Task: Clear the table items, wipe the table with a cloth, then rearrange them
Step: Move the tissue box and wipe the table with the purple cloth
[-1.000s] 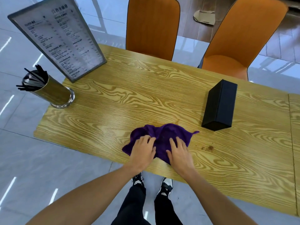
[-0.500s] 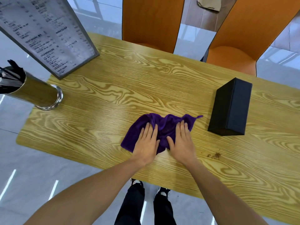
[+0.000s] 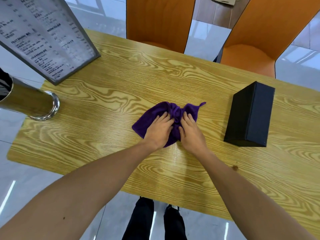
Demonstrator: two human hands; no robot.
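Observation:
A purple cloth lies bunched in the middle of the wooden table. My left hand and my right hand press down on it side by side, fingers pointing away from me, with a fold of cloth gathered between them. A black box stands on the table to the right of the cloth. A framed menu stand rises at the far left corner, and a metal holder with dark straws stands at the left edge.
Two orange chairs stand behind the far edge of the table. A small brown stain marks the wood near my right forearm. Grey tiled floor surrounds the table, and my legs and shoes show below the near edge.
Both hands have pushed the cloth away from me across the table, from near the front edge to its middle. The cloth has bunched up between the hands.

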